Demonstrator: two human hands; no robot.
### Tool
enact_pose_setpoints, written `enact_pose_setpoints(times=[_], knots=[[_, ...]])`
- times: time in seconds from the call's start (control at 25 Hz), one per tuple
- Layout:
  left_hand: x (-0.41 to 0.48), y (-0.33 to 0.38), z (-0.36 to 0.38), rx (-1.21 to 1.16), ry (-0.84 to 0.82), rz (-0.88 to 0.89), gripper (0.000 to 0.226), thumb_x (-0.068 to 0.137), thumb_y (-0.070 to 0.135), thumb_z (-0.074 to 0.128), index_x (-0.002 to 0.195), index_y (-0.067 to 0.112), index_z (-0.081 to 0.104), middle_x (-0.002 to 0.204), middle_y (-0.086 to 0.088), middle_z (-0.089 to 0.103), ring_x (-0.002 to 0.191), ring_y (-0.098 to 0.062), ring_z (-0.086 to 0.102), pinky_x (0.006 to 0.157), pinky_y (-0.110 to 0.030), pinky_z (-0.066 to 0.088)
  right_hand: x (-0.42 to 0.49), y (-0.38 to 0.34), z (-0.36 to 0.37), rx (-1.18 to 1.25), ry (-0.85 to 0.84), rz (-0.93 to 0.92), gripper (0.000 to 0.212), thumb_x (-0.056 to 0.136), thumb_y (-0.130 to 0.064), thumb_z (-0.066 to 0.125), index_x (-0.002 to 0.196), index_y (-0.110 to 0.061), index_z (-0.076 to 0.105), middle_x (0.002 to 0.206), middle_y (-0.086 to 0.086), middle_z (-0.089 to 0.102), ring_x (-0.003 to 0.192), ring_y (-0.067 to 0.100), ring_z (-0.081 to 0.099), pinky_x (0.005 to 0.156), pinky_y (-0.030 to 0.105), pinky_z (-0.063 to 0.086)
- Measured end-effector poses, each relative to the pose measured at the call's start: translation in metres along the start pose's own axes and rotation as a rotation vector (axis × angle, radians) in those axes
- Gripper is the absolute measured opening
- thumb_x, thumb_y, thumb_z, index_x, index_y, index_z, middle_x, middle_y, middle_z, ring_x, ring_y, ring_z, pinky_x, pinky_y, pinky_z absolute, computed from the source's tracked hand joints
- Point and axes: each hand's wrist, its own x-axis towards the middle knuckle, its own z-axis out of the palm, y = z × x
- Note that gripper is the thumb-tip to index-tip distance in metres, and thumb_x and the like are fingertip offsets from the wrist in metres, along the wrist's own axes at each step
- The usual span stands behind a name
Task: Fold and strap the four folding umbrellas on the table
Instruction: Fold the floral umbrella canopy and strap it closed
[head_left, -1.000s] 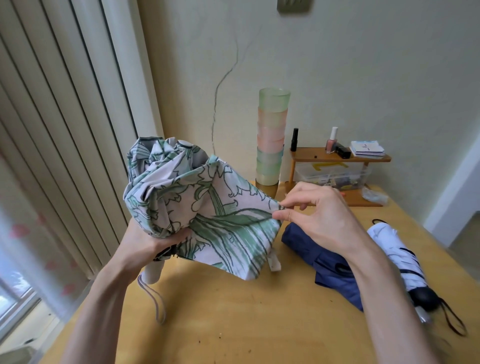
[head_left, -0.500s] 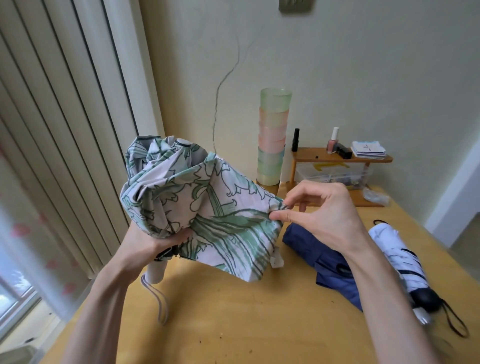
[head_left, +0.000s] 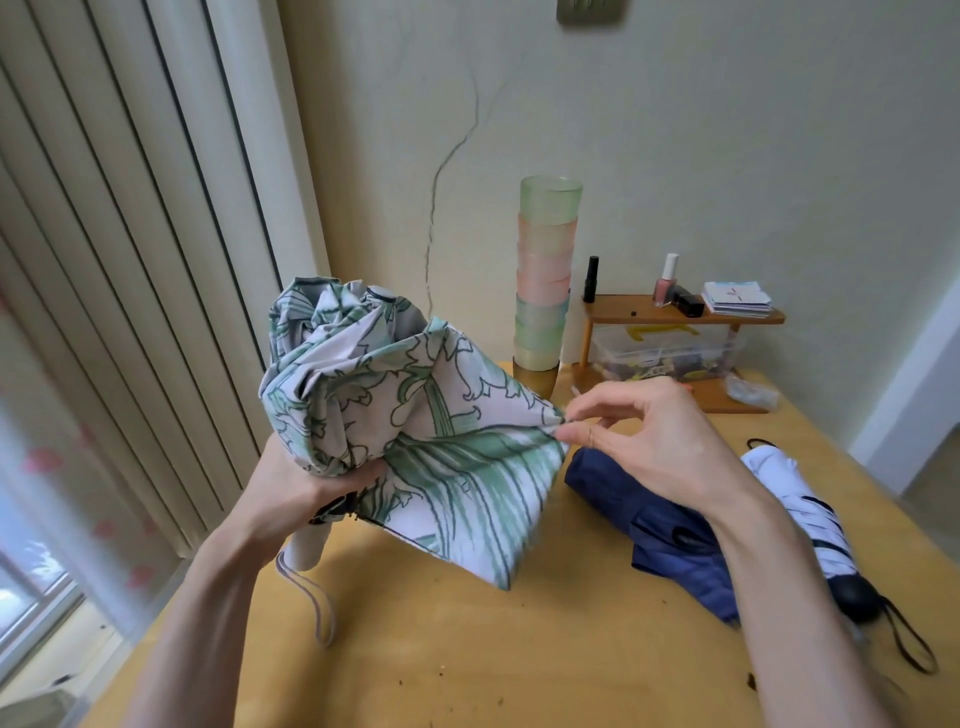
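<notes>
**A:** Obs. 1, grip. The left hand (head_left: 306, 483) curls round the bunched lower part of the green-and-white floral umbrella (head_left: 395, 415), just above its pale handle (head_left: 306, 545). The umbrella is held tip up over the left part of the table (head_left: 467, 649).

**B:** And the right hand (head_left: 649, 436)?

**A:** Thumb and forefinger pinch 1 point on the hem of a loose canopy panel. The fingertips (head_left: 571, 434) sit at the panel's right corner, and the other fingers bend loosely behind, clear of the cloth. The panel stretches taut between the 2 hands.

**B:** Obs. 2, room to move?

**A:** Bare wood lies in front of the person, between the forearms. The handle's grey wrist loop (head_left: 311, 597) hangs below it over the tabletop. Vertical blinds (head_left: 130, 260) stand close on the left, past the table's edge.

**B:** Obs. 3, neighbours?

**A:** A navy umbrella (head_left: 649, 514) lies loosely folded on the table, directly beneath the right wrist. A white umbrella (head_left: 810, 514) with black trim lies just beside it, farther right, with its black cord trailing towards the near edge. At the back, by the wall, a tall stack of pastel cups (head_left: 545, 275) stands behind the taut panel. Beside the cups is a small wooden shelf (head_left: 685, 314) carrying bottles, with a clear plastic box (head_left: 670, 348) under it.
</notes>
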Motion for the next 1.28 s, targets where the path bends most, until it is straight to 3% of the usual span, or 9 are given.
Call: enact_pose_setpoints(times=[0.2, 0.4, 0.52, 0.64, 0.76, 0.88, 1.04, 1.16, 1.28], knots=[[-0.001, 0.004, 0.002, -0.023, 0.030, -0.019, 0.075, 0.045, 0.043, 0.089, 0.116, 0.028, 0.067, 0.104, 0.022, 0.077, 0.093, 0.002, 0.073, 0.071, -0.012, 0.056, 0.002, -0.004, 0.004, 0.217, 0.071, -0.019, 0.013, 0.079, -0.013, 0.091, 0.087, -0.014, 0.080, 0.085, -0.004, 0.080, 0.084, 0.012, 0.078, 0.082, 0.022, 0.061], [-0.001, 0.002, 0.001, -0.058, 0.044, -0.032, 0.073, 0.047, 0.045, 0.088, 0.115, 0.028, 0.069, 0.106, 0.018, 0.078, 0.094, -0.002, 0.074, 0.071, -0.016, 0.058, 0.004, -0.007, 0.012, 0.338, 0.187, -0.035, 0.020, 0.081, -0.003, 0.088, 0.094, -0.009, 0.074, 0.089, 0.003, 0.079, 0.087, 0.017, 0.077, 0.085, 0.026, 0.061], [0.001, -0.003, 0.004, -0.106, 0.060, -0.041, 0.081, 0.051, 0.044, 0.090, 0.126, 0.022, 0.068, 0.117, 0.010, 0.077, 0.104, -0.010, 0.074, 0.082, -0.027, 0.059, 0.005, -0.014, 0.021, 0.567, 0.179, 0.092, 0.029, 0.092, -0.018, 0.081, 0.119, -0.017, 0.071, 0.104, 0.001, 0.080, 0.103, 0.013, 0.076, 0.095, 0.028, 0.059], [0.004, -0.006, 0.008, -0.142, 0.079, -0.040, 0.080, 0.053, 0.040, 0.091, 0.127, 0.019, 0.068, 0.118, 0.005, 0.078, 0.107, -0.016, 0.075, 0.082, -0.027, 0.061, 0.007, -0.015, 0.031, 0.516, 0.195, 0.135, 0.019, 0.100, -0.028, 0.069, 0.113, -0.015, 0.077, 0.104, -0.003, 0.082, 0.101, 0.012, 0.077, 0.095, 0.032, 0.060], [0.008, -0.007, 0.015, -0.203, 0.085, -0.067, 0.074, 0.054, 0.031, 0.093, 0.123, 0.019, 0.069, 0.117, 0.001, 0.079, 0.106, -0.021, 0.076, 0.081, -0.031, 0.063, 0.014, -0.011, 0.045, 0.350, 0.367, 0.045, 0.024, 0.108, -0.025, 0.058, 0.102, -0.009, 0.074, 0.089, 0.003, 0.078, 0.085, 0.019, 0.075, 0.079, 0.038, 0.060], [0.012, -0.004, 0.031, -0.257, 0.071, -0.080, 0.066, 0.065, 0.014, 0.088, 0.128, 0.018, 0.067, 0.120, 0.001, 0.078, 0.109, -0.021, 0.075, 0.088, -0.037, 0.060, 0.016, -0.007, 0.057, 0.307, 0.421, 0.067, 0.040, 0.111, -0.037, 0.050, 0.094, -0.002, 0.060, 0.066, 0.000, 0.050, 0.060, 0.018, 0.046, 0.058, 0.033, 0.038], [0.014, -0.002, 0.047, -0.316, 0.092, -0.144, 0.050, 0.077, -0.004, 0.085, 0.119, 0.017, 0.069, 0.107, 0.003, 0.081, 0.099, -0.021, 0.077, 0.072, -0.027, 0.062, 0.015, 0.005, 0.053, 0.266, 0.326, 0.089, 0.057, 0.104, -0.050, 0.060, 0.102, 0.006, 0.065, 0.061, 0.017, 0.053, 0.051, 0.024, 0.035, 0.056, 0.034, 0.029], [0.013, -0.001, 0.057, -0.354, 0.093, -0.192, 0.041, 0.084, -0.008, 0.076, 0.118, 0.014, 0.069, 0.101, 0.002, 0.081, 0.091, -0.020, 0.079, 0.067, -0.027, 0.062, 0.017, 0.014, 0.049, 0.205, 0.439, 0.080, 0.061, 0.101, -0.052, 0.065, 0.099, 0.009, 0.066, 0.053, 0.008, 0.036, 0.052, 0.014, 0.025, 0.059, 0.032, 0.027], [0.014, -0.003, 0.067, -0.358, 0.089, -0.203, 0.054, 0.077, 0.002, 0.086, 0.127, 0.012, 0.066, 0.109, -0.003, 0.080, 0.098, -0.023, 0.078, 0.076, -0.034, 0.062, 0.016, 0.021, 0.044, 0.193, 0.479, 0.038, 0.063, 0.097, -0.056, 0.070, 0.095, 0.007, 0.067, 0.065, 0.027, 0.059, 0.054, 0.029, 0.035, 0.060, 0.031, 0.034]])
